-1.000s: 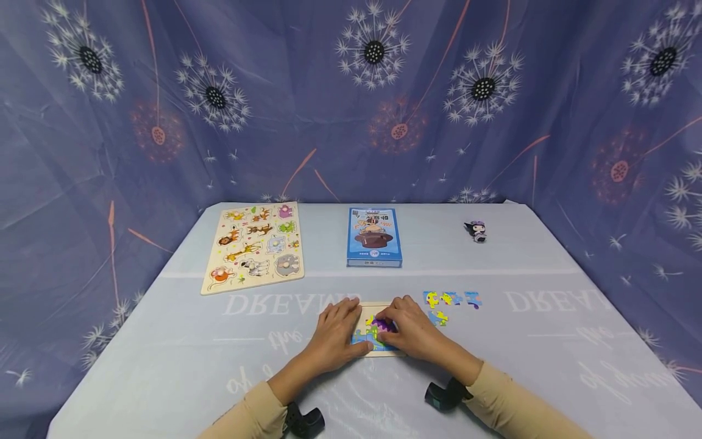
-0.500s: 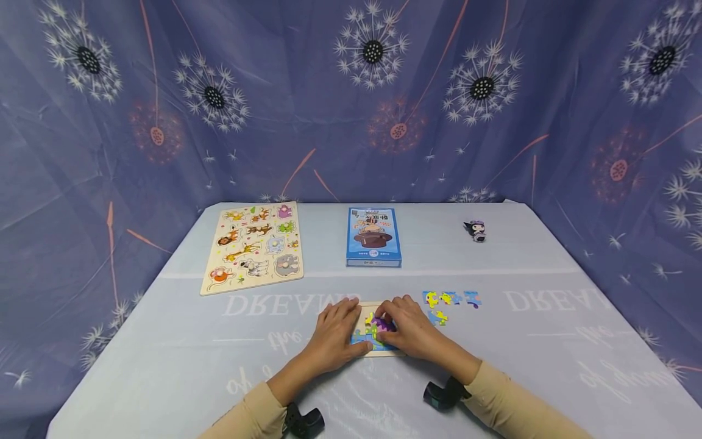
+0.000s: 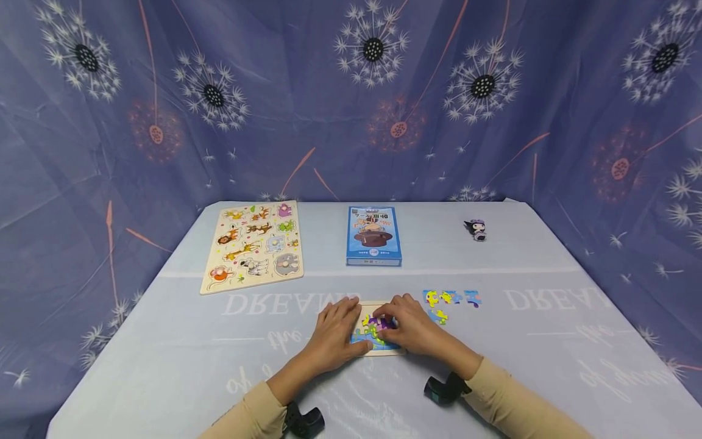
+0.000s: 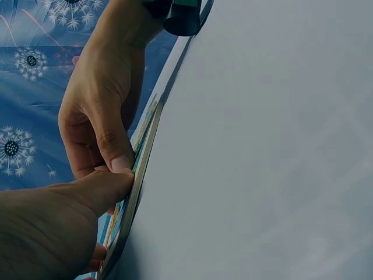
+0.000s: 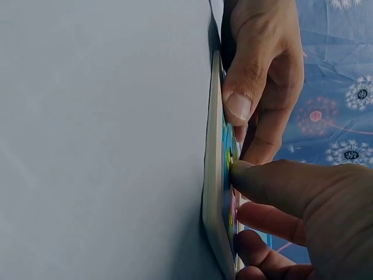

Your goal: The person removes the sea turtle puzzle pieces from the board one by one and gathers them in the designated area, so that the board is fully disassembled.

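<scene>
The left hand (image 3: 336, 336) is spread wide, thumb and fingers resting along the jigsaw tray (image 3: 375, 302), which lies flat mid-table. The right hand (image 3: 415, 331), bent narrow, pinches a purple jigsaw piece (image 3: 386, 324) over it; I can't tell whether that's seated. Loose jigsaw pieces (image 3: 431, 298) lie just beyond.

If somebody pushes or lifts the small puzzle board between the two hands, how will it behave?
The small puzzle board is probably stiff and fairly light, given its thin, wooden-looking edge. Lying flat, it would likely slide, not roll. Tilting might spill the puzzle pieces; no cover shows.
</scene>
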`<action>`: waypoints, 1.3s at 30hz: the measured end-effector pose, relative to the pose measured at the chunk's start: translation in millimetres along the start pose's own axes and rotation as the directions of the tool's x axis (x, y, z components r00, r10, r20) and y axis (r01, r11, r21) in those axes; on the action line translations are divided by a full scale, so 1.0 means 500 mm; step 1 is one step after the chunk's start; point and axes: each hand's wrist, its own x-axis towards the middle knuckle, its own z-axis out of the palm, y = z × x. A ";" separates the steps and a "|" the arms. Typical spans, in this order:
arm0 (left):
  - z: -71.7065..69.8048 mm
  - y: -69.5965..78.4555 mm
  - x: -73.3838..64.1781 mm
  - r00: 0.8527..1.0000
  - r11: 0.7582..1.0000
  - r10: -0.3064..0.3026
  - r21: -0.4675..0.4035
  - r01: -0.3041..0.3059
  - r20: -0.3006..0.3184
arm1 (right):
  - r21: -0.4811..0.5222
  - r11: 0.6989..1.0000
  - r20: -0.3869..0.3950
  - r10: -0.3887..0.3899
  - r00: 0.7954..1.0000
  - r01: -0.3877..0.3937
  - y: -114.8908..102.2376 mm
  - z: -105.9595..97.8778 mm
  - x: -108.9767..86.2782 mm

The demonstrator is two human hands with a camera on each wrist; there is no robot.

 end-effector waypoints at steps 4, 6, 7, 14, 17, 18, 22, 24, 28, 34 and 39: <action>0.000 0.000 0.001 1.000 1.000 -0.004 0.003 0.004 0.001 | 0.019 1.000 0.013 0.002 1.000 -0.003 0.002 -0.004 0.002; 0.000 0.000 0.002 1.000 1.000 -0.007 0.007 0.007 0.002 | 0.021 1.000 0.016 0.002 1.000 -0.002 0.001 -0.005 0.003; 0.000 0.000 0.002 1.000 1.000 -0.008 0.009 0.008 0.002 | 0.023 1.000 0.016 0.002 1.000 -0.002 0.001 -0.006 0.003; 0.000 0.000 0.001 1.000 1.000 -0.006 0.013 0.006 0.003 | 0.027 1.000 -0.001 -0.001 1.000 0.001 0.000 -0.003 0.003; 0.000 0.000 0.001 1.000 1.000 -0.005 0.015 0.005 0.000 | 0.022 1.000 -0.010 -0.003 1.000 0.003 0.000 -0.001 0.004; 0.000 0.000 0.000 1.000 1.000 -0.004 0.016 0.004 0.000 | 0.022 1.000 -0.012 -0.003 1.000 0.003 0.000 -0.001 0.004; 0.000 0.001 0.000 1.000 1.000 0.001 0.013 -0.001 -0.004 | 0.037 0.999 -0.012 -0.004 1.000 0.005 0.002 -0.002 0.001; 0.000 0.001 0.000 1.000 1.000 0.004 0.010 -0.004 -0.004 | 0.046 0.999 -0.013 -0.008 1.000 0.008 0.006 -0.003 -0.001; 0.000 0.000 0.000 1.000 1.000 0.000 0.010 0.000 -0.001 | 0.094 0.995 -0.045 -0.015 0.999 0.020 0.013 -0.012 -0.010; 0.001 0.000 0.003 1.000 1.000 -0.011 0.003 0.011 0.005 | 0.177 0.984 -0.116 0.004 0.993 0.017 0.033 -0.036 -0.032; 0.003 0.001 0.002 1.000 1.000 -0.014 -0.006 0.014 0.004 | 0.170 0.985 -0.167 0.050 0.985 -0.022 0.071 -0.060 -0.057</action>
